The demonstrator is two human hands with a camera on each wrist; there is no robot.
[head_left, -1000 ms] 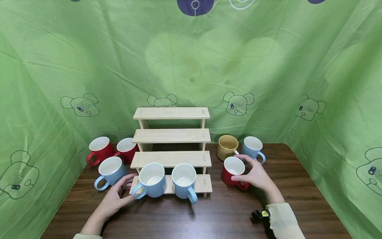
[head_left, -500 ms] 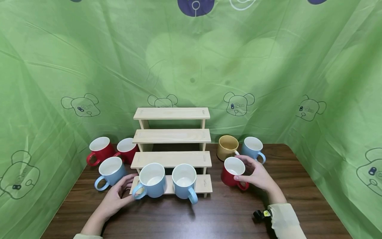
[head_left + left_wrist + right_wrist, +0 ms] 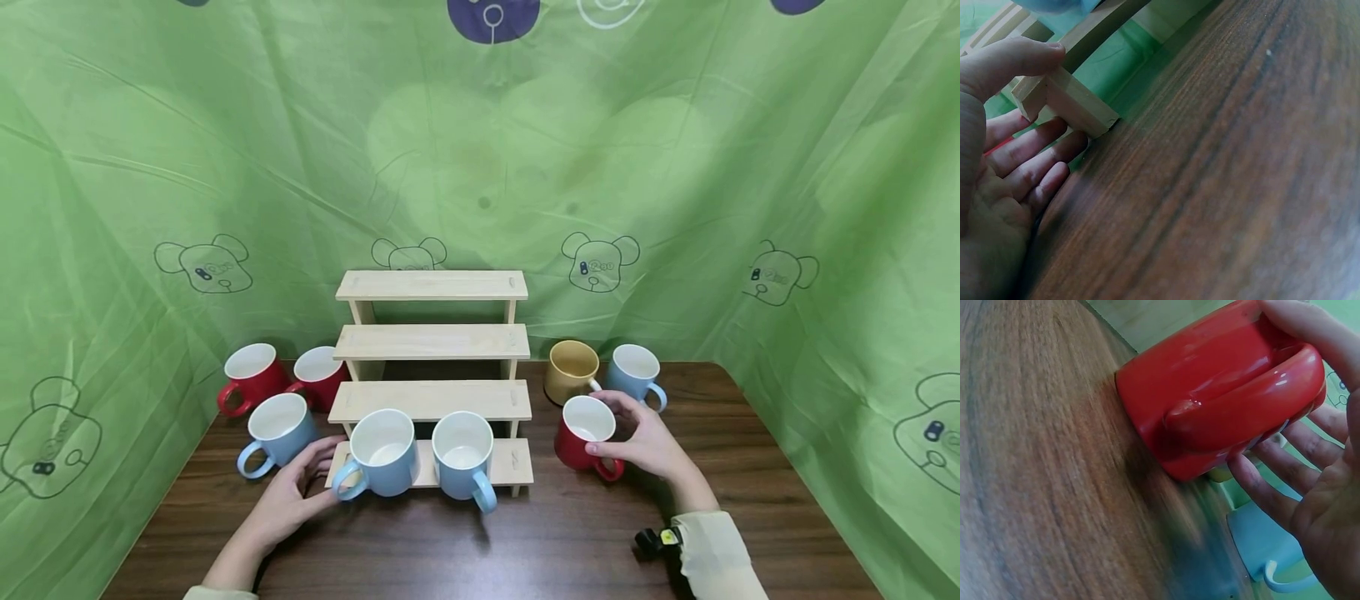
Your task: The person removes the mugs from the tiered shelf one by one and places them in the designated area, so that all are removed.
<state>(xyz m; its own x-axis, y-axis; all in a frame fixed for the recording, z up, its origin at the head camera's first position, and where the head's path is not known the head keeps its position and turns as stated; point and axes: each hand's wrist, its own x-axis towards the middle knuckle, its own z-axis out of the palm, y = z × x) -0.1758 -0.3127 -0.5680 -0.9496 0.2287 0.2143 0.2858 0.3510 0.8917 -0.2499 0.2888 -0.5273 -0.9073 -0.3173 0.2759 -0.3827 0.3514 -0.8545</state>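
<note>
My right hand (image 3: 647,437) holds a red mug (image 3: 1222,381) with a white inside, thumb on one side near the handle and fingers round the other. The mug stands upright on the table right of a wooden step stand (image 3: 431,400); its handle points towards the near right. At the stand's left end, my left hand (image 3: 288,493) grips the lowest step, thumb (image 3: 1035,56) over the board's edge and fingers below and behind it. Two light blue mugs stand on that step, a left one (image 3: 384,454) and a right one (image 3: 462,454), handles facing forward.
Left of the stand are a light blue mug (image 3: 281,429) and two red mugs, one at the far left (image 3: 258,379), one close to the stand (image 3: 321,383). Behind my right hand stand a yellow mug (image 3: 567,377) and another blue mug (image 3: 632,379). Green cloth (image 3: 480,167) encloses the table (image 3: 525,550).
</note>
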